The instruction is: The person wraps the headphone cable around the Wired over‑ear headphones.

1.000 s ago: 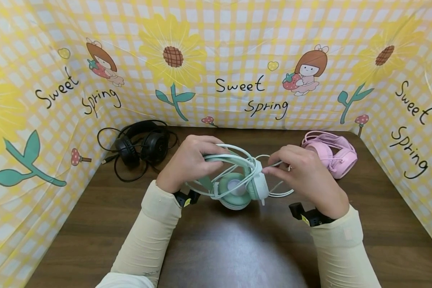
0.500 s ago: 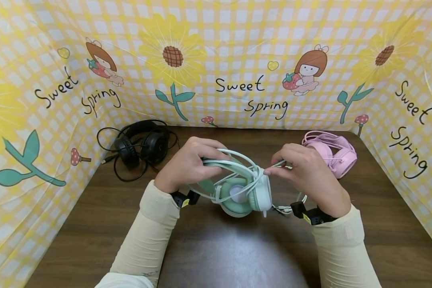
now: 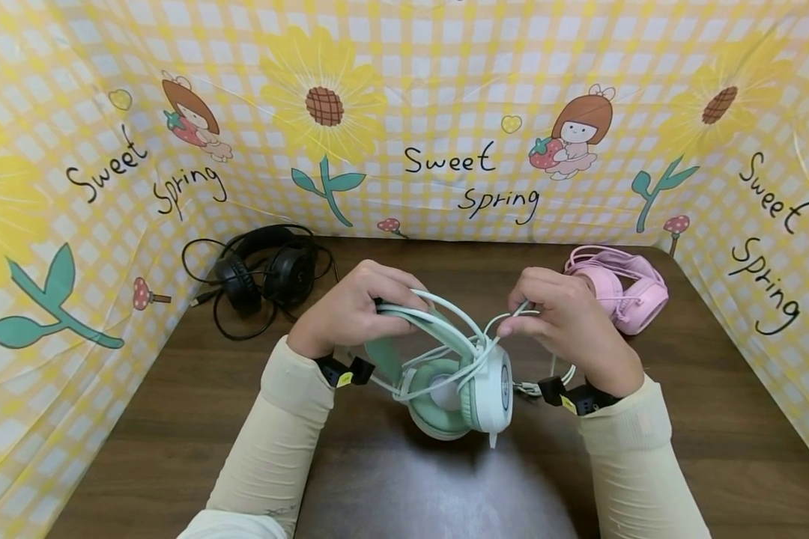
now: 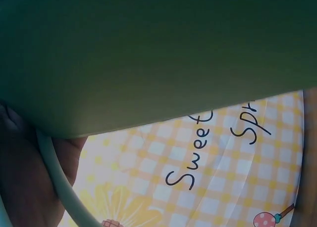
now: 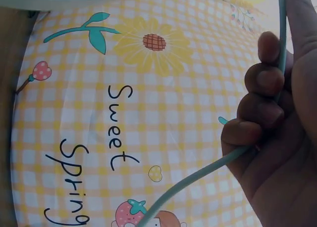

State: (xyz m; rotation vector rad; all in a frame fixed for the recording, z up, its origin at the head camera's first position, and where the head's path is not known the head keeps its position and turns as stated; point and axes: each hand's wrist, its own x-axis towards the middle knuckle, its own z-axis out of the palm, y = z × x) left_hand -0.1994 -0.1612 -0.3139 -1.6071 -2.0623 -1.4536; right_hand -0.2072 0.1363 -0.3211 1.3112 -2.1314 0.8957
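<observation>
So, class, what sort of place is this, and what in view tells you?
Probably a screened tabletop booth set up for recording handwork: a brown table, a yellow checked cloth enclosing its back and sides, and a black device worn on each wrist.

We see a mint-green and white headset (image 3: 494, 393) in the middle of the scene, tilted, its headband arching from the left hand (image 3: 360, 311) toward the white right ear cup. The left ear cup shows its green cushion (image 3: 426, 374); a short white stub (image 3: 493, 440) points down from the right one. We find pale green cable (image 5: 193, 178) looped around headband and cups, with a strand gripped by the right hand (image 3: 569, 318), and more hanging beneath it.
</observation>
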